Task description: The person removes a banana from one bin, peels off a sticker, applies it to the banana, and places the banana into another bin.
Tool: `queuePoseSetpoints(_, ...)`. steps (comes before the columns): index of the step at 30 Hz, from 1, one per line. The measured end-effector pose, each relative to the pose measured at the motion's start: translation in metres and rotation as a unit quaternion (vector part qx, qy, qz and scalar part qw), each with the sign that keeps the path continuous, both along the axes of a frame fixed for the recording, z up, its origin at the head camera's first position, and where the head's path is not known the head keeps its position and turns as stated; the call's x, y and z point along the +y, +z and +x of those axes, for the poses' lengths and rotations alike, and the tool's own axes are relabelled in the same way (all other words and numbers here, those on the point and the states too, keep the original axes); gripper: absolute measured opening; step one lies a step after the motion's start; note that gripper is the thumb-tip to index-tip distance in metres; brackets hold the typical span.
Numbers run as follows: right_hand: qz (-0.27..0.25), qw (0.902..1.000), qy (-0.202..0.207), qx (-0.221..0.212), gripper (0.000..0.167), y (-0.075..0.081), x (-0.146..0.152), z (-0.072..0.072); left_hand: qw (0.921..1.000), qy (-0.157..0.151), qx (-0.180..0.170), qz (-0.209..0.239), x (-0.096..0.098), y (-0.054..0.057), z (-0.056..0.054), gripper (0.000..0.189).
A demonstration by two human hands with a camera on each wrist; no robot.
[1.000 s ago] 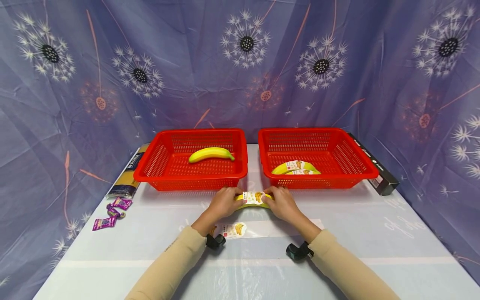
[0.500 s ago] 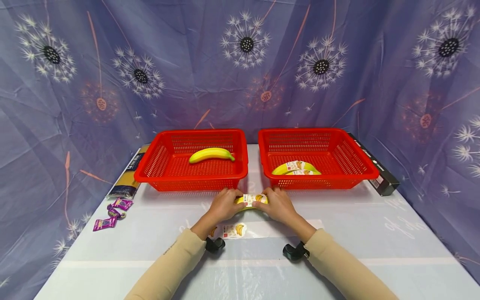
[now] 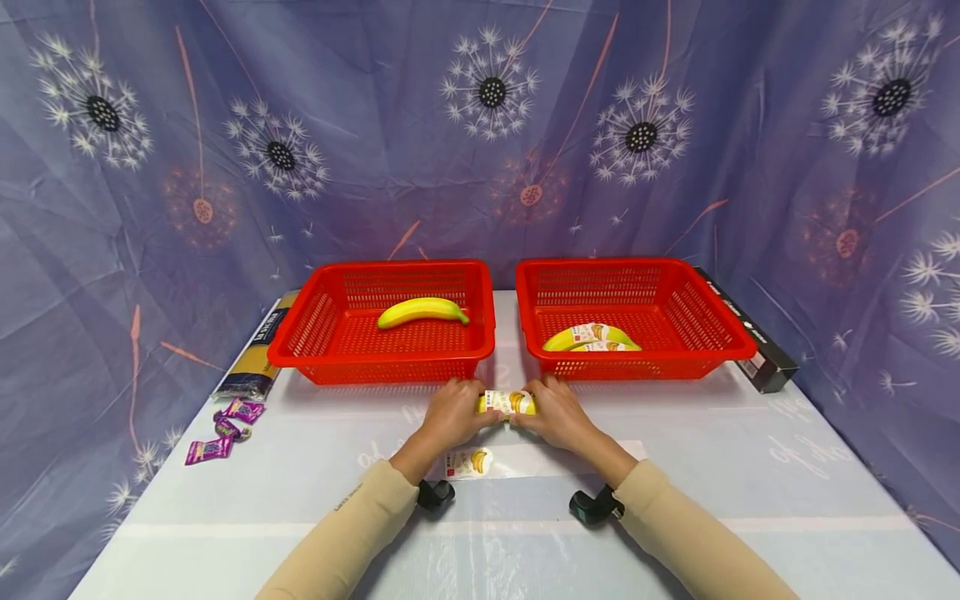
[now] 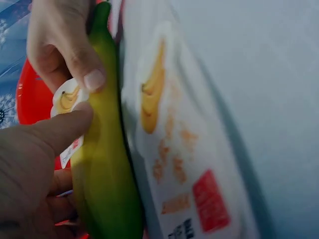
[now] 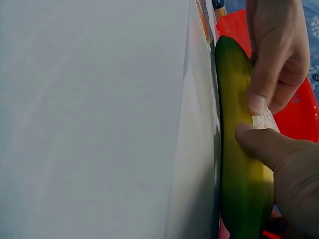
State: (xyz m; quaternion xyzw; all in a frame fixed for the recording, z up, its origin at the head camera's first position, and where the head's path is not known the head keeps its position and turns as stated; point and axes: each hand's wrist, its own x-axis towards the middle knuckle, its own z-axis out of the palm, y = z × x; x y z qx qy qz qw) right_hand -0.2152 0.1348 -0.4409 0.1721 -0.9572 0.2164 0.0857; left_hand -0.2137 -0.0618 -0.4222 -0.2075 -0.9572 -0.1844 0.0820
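Observation:
Both hands hold a yellow banana with green ends (image 4: 107,164) in front of the two baskets. A white label with a banana picture (image 3: 510,402) lies on its upper side. My left hand (image 3: 450,417) grips the banana from the left, and my right hand (image 3: 558,414) grips it from the right. Both thumbs press near the label's lower edge, almost meeting. Part of the label (image 4: 67,99) shows beyond the thumbs in the left wrist view. Below the hands lies a white backing strip (image 3: 540,459) bearing another banana label (image 3: 468,462).
The left red basket (image 3: 390,367) contains one unlabelled banana (image 3: 422,312). In the right red basket (image 3: 637,367) are labelled bananas (image 3: 558,339). Purple wrapped candies (image 3: 208,450) and a gold and black packet (image 3: 258,350) lie at left. A long black box (image 3: 772,367) stands at right.
The right hand has shifted inward along the banana, its thumb moving to the middle of the label. Then the left thumb slid inward too, and both thumbs moved down to the label's lower edge.

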Motion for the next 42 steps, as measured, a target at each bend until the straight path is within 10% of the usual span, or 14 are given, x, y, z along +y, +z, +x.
queuePoseSetpoints(17, -0.068, 0.993, -0.063, -0.074, 0.042, 0.0, -0.007, -0.012, 0.9998, -0.007, -0.016, 0.007, -0.001, -0.003, 0.001, 0.036)
queuePoseSetpoints(28, -0.195, 0.9609, -0.064, -0.186, 0.02, 0.004, 0.002, -0.02, 0.9996, -0.01, -0.006, 0.025, -0.001, -0.004, 0.002, 0.044)
queuePoseSetpoints(33, -0.18, 0.9689, -0.061, -0.159, 0.02, 0.004, 0.001, -0.018, 0.9968, -0.036, 0.071, -0.001, 0.002, -0.003, 0.005, 0.049)
queuePoseSetpoints(38, -0.176, 0.9709, -0.062, -0.151, 0.019, 0.005, 0.001, -0.016, 0.9704, -0.082, 0.22, -0.057, 0.007, -0.005, 0.008, 0.028)
queuePoseSetpoints(42, -0.172, 0.9721, -0.062, -0.148, 0.019, 0.003, 0.001, -0.016, 0.9652, -0.073, 0.23, -0.102, 0.008, -0.006, 0.007, 0.029)
